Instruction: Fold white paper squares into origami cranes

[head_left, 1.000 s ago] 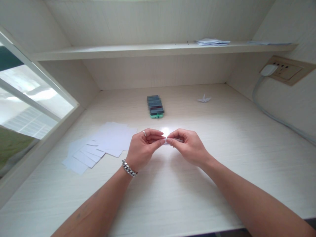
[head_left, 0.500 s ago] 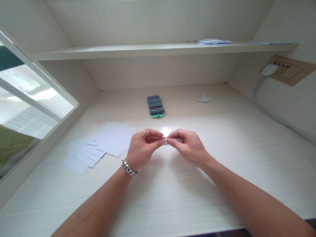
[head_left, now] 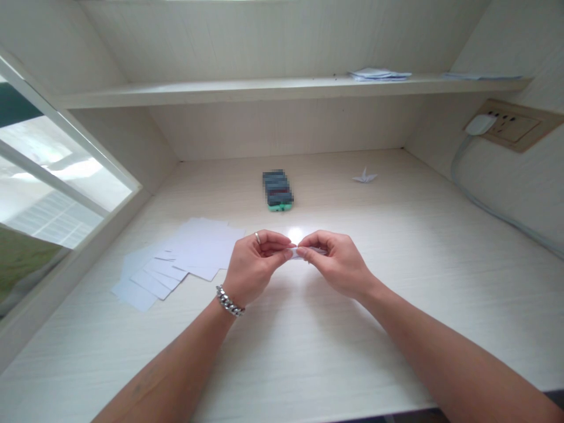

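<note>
I am holding a small folded paper [head_left: 304, 252] between both hands, over the middle of the counter [head_left: 308, 352]; I cannot tell whether it is touching the surface. My left hand [head_left: 252, 265] is pinching the left end, with thumb and fingers closed on it. My right hand [head_left: 338, 265] is pinching the right end the same way, so the fingers of both hands are grasping the folded paper and nearly meeting over it. My fingertips are covering most of it, so I cannot make out its exact shape. I am wearing a ring [head_left: 257, 237] on the left hand and a chain bracelet [head_left: 229, 301] on that wrist. Loose white sheets [head_left: 176, 261] are lying fanned out just beside my left hand, toward the left edge of the counter. A phone [head_left: 277, 191] is lying beyond my hands, toward the back edge, and a paper crane [head_left: 364, 176] is sitting near the back right corner. More paper [head_left: 379, 74] is resting on the shelf [head_left: 220, 91] above, and a plug [head_left: 479, 124] is sitting in the wall socket [head_left: 515, 126] on the right.
</note>
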`<move>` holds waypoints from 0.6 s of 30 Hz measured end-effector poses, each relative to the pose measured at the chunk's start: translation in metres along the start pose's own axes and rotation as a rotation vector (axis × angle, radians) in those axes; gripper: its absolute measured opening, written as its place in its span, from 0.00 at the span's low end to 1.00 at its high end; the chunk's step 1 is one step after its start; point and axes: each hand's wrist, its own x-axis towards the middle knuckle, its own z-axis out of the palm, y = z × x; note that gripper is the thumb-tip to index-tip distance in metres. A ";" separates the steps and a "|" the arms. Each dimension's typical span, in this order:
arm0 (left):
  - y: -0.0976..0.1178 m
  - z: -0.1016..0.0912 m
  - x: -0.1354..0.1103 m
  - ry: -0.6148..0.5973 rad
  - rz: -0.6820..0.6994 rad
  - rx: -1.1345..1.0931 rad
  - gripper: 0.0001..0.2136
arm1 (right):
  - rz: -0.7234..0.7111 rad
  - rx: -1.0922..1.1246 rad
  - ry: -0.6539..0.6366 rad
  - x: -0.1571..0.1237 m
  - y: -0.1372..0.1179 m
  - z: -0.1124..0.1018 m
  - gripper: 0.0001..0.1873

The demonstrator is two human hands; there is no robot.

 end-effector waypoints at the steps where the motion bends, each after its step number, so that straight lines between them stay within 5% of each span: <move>1: 0.000 0.000 0.000 -0.001 0.004 0.011 0.11 | -0.002 -0.006 0.004 0.000 0.000 0.000 0.05; 18: -0.001 0.002 -0.002 0.025 0.106 0.096 0.11 | 0.001 0.099 0.000 0.001 0.001 -0.002 0.10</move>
